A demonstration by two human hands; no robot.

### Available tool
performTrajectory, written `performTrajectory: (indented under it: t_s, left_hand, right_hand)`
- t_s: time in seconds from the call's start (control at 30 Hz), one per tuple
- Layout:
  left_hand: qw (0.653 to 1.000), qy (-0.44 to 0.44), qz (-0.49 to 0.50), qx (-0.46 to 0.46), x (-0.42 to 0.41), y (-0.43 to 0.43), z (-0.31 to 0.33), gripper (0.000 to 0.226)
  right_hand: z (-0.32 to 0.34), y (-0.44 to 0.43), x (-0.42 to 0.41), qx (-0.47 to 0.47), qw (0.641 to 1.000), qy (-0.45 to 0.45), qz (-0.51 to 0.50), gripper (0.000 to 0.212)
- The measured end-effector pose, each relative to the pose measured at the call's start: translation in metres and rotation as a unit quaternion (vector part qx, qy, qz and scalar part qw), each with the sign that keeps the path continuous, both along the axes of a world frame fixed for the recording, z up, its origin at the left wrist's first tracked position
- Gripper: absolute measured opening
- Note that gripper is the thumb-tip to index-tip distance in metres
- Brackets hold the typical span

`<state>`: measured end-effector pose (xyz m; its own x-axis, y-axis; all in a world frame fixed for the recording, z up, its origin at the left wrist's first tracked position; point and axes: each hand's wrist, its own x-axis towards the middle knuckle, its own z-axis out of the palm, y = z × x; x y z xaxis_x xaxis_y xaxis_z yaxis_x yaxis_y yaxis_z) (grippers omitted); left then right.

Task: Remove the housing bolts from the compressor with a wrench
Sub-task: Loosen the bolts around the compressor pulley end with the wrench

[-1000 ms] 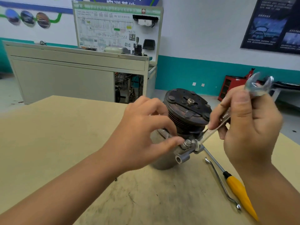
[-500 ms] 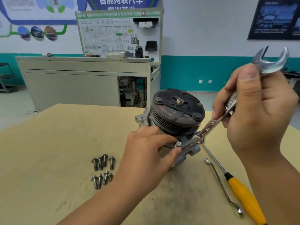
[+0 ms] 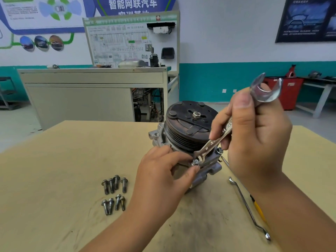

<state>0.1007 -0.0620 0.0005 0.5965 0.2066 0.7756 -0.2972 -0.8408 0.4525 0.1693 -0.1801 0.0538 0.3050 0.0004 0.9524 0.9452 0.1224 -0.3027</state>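
Observation:
The compressor (image 3: 183,131) stands on the wooden table (image 3: 60,160) with its dark pulley facing up and towards me. My right hand (image 3: 254,139) grips a silver open-end wrench (image 3: 216,140) by its shaft; the lower jaw sits at a housing bolt (image 3: 195,162) on the near flange, and the upper jaw sticks up above my thumb. My left hand (image 3: 160,180) pinches that bolt head between thumb and fingertip, covering the lower left of the housing. A second bolt (image 3: 219,150) sits in the flange to the right.
Several removed bolts (image 3: 114,193) lie in two rows on the table left of my left arm. A bent offset wrench (image 3: 249,210) and a yellow-handled screwdriver (image 3: 259,211) lie right of the compressor, partly under my right forearm. A grey cabinet (image 3: 91,95) stands behind.
The view has risen and pulled back, bringing the loose bolts into sight. The wrench's lower jaw has shifted left to the bolt my left hand pinches.

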Motion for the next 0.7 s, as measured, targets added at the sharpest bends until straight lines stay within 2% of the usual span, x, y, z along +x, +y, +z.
performTrajectory:
  t_s: [0.3, 0.47, 0.7]
  left_hand:
    - [0.999, -0.013, 0.002, -0.042, 0.001, -0.003, -0.007, 0.013]
    - [0.998, -0.025, 0.002, -0.053, 0.002, -0.004, -0.008, 0.015]
    - [0.998, -0.023, -0.004, -0.063, 0.001, -0.004, -0.009, 0.015]
  right_hand:
    - [-0.008, 0.003, 0.001, 0.028, 0.999, -0.026, -0.029, 0.026]
    - [-0.012, 0.003, -0.001, 0.010, 0.998, -0.061, -0.027, 0.033]
    - [-0.012, 0.003, -0.001, 0.004, 0.998, -0.057, -0.031, 0.036]
